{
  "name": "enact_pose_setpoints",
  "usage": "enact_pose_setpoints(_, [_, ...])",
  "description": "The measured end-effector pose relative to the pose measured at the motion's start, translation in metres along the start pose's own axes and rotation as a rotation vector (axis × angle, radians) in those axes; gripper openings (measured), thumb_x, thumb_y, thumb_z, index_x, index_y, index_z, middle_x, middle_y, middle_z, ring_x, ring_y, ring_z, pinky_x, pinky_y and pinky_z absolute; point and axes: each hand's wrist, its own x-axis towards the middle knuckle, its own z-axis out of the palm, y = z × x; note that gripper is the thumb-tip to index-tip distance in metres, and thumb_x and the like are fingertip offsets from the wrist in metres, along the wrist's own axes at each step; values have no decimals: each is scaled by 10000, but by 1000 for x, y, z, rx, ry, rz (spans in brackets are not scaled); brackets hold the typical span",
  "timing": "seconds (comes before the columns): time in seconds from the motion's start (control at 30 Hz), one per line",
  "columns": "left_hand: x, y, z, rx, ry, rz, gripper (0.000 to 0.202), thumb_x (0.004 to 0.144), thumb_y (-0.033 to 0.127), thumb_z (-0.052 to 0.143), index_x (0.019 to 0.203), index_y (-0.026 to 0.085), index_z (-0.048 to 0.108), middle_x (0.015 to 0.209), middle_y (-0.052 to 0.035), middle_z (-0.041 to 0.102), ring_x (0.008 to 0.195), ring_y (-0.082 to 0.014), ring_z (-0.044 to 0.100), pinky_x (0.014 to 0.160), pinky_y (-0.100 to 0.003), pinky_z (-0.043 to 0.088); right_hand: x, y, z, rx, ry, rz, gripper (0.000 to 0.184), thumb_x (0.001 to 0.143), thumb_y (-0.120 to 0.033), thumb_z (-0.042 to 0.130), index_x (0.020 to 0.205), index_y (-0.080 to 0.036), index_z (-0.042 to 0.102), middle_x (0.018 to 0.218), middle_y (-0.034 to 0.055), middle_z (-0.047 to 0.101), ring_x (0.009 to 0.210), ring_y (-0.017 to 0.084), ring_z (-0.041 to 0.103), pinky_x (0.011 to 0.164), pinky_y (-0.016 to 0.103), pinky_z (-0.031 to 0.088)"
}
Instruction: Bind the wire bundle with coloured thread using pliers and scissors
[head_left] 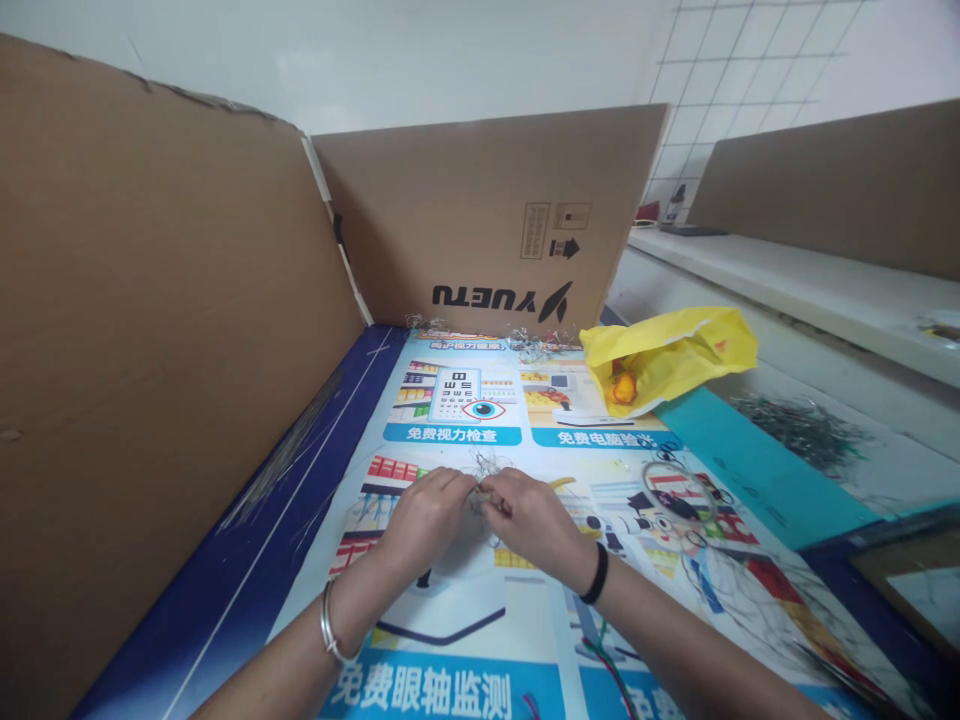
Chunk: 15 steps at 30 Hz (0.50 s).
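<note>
My left hand and my right hand meet over a printed poster that covers the table. Both are closed in a pinch on a small tangle of thin wire held between them. Fine wire ends stick up above my fingertips. A silver bangle circles my left wrist and a black band my right wrist.
Cardboard walls stand at the left and at the back. A yellow plastic bag lies at the back right. A heap of grey wire pieces lies to the right, and more wire scraps rest by the back cardboard.
</note>
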Motion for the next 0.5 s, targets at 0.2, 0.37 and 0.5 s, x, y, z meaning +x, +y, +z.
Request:
enact_pose_setpoints(0.2, [0, 0, 0, 1, 6, 4, 190, 852, 61, 444, 834, 171, 598, 744, -37, 629, 733, -193, 592, 674, -307, 481, 0, -1, 1, -11, 8, 31, 133, 771, -88, 498, 732, -185, 581, 715, 9, 591, 691, 138, 571, 647, 234, 432])
enact_pose_setpoints(0.37, [0, 0, 0, -29, 3, 4, 180, 869, 88, 444, 860, 167, 605, 760, -43, 634, 750, -190, 599, 689, -303, 483, -1, 0, 3, -24, 23, 50, 104, 756, -109, 521, 758, -184, 594, 711, 8, 597, 665, 136, 561, 629, 230, 422])
enact_pose_setpoints(0.5, [1, 1, -1, -12, -10, 19, 168, 873, 109, 451, 826, 166, 601, 743, -42, 624, 733, -186, 590, 668, -296, 476, -1, 0, 3, -38, 49, 82, 158, 749, -131, 538, 865, -187, 631, 742, 16, 620, 685, 142, 578, 652, 238, 431])
